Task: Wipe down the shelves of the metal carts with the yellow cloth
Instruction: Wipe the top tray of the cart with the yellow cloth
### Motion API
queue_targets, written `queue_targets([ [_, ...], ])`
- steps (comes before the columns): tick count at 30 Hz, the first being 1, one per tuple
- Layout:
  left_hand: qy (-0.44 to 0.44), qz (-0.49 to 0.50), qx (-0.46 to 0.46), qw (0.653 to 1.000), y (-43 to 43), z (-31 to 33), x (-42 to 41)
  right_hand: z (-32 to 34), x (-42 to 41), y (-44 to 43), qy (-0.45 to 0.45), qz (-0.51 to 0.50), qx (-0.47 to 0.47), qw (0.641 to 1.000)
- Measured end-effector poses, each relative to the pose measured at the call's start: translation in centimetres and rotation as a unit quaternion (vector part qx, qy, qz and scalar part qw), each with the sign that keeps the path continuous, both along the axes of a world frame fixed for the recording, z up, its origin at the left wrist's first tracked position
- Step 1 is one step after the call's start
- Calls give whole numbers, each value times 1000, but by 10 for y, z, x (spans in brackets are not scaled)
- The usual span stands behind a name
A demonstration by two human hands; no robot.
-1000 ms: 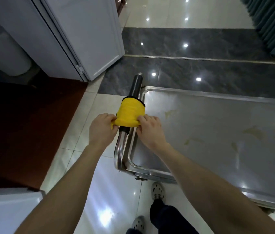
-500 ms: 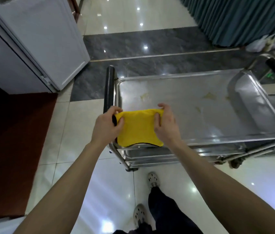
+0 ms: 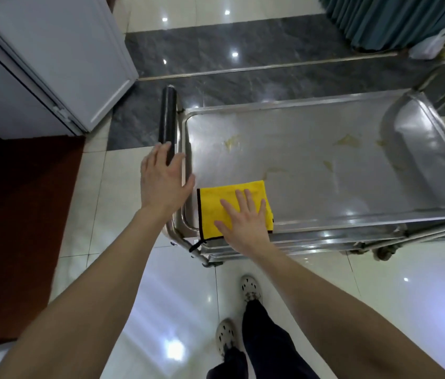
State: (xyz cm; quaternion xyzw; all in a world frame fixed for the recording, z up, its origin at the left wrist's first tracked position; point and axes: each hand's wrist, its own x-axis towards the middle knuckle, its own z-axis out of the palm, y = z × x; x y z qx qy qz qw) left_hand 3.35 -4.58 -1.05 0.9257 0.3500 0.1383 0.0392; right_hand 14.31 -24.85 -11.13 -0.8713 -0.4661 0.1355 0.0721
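Now: yellow cloth [image 3: 224, 209] flat at the near-left corner of the cart's top shelf [image 3: 325, 165], hem over the near rim. Right hand [image 3: 246, 222]: grip spread, palm pressing the cloth. Left hand [image 3: 161, 181]: grip spread over the black handle [image 3: 167, 119], contact unclear. Risk: unsteadied cart rolls under the push; flat palm slips, leaving the yellowish stains [image 3: 232, 142].
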Motion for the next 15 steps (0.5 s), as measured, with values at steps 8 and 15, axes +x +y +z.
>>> queue_targets([
  [8, -7, 101, -195, 976, 48, -22, 33, -47, -4, 41, -60, -49, -5, 997],
  [15, -40, 98, -207, 973, 46, -20, 32, -48, 6, 15, -66, -61, 13, 996],
])
